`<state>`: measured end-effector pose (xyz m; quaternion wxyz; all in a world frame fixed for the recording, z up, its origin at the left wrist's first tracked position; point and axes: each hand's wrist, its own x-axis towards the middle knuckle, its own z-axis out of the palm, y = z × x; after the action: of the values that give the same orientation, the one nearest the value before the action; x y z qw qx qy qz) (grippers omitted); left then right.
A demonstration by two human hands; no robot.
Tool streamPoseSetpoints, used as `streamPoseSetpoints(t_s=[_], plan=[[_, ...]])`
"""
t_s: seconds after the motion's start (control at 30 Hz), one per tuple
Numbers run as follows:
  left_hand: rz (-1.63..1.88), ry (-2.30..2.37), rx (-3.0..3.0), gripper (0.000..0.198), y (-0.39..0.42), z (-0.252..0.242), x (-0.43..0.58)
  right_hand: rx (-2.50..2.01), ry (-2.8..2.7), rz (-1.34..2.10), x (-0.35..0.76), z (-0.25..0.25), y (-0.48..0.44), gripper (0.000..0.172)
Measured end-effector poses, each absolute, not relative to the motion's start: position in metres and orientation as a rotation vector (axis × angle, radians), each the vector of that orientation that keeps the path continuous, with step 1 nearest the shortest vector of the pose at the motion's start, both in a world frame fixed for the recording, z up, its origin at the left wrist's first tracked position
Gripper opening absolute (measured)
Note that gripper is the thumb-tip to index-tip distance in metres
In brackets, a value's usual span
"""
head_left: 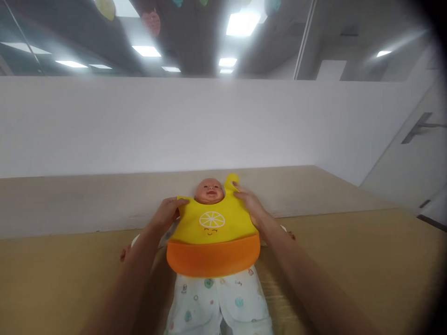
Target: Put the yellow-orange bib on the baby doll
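Note:
A baby doll (pixel 209 190) lies on its back, its head toward the wall, in white clothes with a small coloured print. Over its chest is a yellow bib (pixel 195 214) with a citrus slice and a smiling face on it. An orange pocket (pixel 213 257) runs along the bib's lower edge. My left hand (pixel 166 213) pinches the bib's upper left corner beside the doll's shoulder. On the other side my right hand (pixel 250 204) grips the upper right strap, whose rounded end sticks up next to the doll's head.
The doll rests on a tan surface (pixel 349 260) with a paler strip (pixel 87 200) behind it. A white wall (pixel 157 125) rises at the back, with glass panels above. At the right is a door with a metal handle (pixel 419 126).

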<state>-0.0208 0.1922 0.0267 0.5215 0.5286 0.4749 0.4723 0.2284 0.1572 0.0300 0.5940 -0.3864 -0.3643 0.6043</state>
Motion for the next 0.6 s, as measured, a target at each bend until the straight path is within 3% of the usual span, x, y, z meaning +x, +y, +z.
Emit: streamPoseSetpoints(t_s=[0.13, 0.6], plan=[[1.074, 1.107, 1.192, 0.019, 0.198, 0.023, -0.018, -0.897, -0.800, 1.455, 0.229, 0.016, 0.162, 0.065], [0.856, 0.752, 0.925, 0.020, 0.189, 0.025, 0.004, -0.884, -0.787, 1.677, 0.225, 0.006, 0.181, 0.013]])
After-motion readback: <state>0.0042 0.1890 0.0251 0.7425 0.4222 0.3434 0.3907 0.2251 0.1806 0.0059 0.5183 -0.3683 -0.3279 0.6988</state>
